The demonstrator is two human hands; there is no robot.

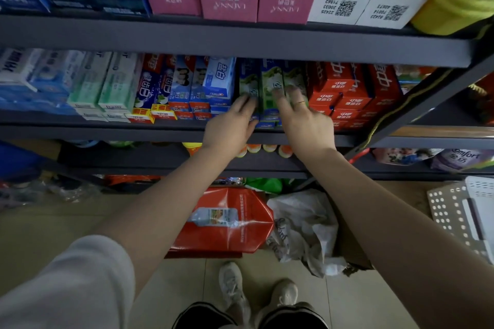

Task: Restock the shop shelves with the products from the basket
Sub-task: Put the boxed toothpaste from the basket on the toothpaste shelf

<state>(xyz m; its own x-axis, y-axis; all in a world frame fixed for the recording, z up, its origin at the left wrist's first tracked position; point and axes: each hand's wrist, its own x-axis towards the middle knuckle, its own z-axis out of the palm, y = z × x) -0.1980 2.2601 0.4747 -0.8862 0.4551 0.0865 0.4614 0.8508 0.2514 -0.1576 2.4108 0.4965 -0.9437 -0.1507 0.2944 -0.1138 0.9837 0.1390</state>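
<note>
Green and blue toothpaste boxes stand stacked on the middle shelf, between blue boxes on the left and red boxes on the right. My left hand reaches in with straight fingers that touch the left side of the green stack. My right hand, with a ring on one finger, lies with straight fingers against the front of the green boxes. Neither hand grips a box. No basket is in view.
The top shelf holds pink boxes, white boxes and dark blue packs. On the floor below lie a red bag, a crumpled white plastic bag and a white perforated stool at the right. My shoes stand on the tiles.
</note>
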